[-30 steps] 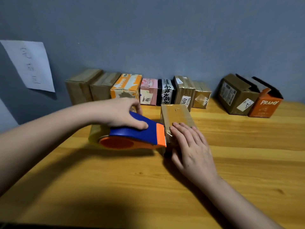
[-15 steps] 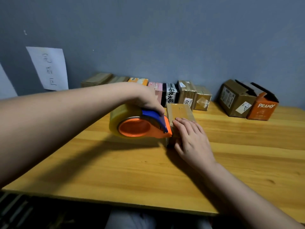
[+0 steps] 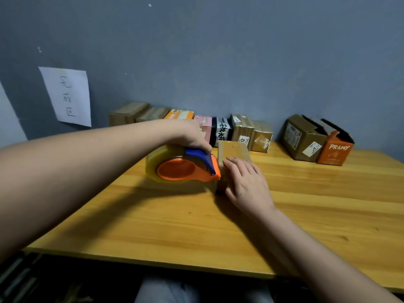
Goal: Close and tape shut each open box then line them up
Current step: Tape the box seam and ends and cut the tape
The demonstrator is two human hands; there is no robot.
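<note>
A small brown cardboard box stands in the middle of the wooden table, its flaps closed. My right hand lies flat over its near top and side, pressing it down. My left hand grips the blue handle of an orange tape dispenser holding a clear tape roll. The dispenser's front edge touches the box's left side. A row of several closed boxes lines the wall behind. Two open boxes, a brown one and an orange one, lie at the back right.
A white paper sheet with handwriting hangs on the grey wall at the left. The table's near edge runs across the bottom, with my lap and dark floor below it. Bare wood stretches to the right of the box.
The dispenser has tipped upright from lying flat and slid down the box's left side. My head has pulled back, showing the table's near edge. My right hand stayed on the box.
</note>
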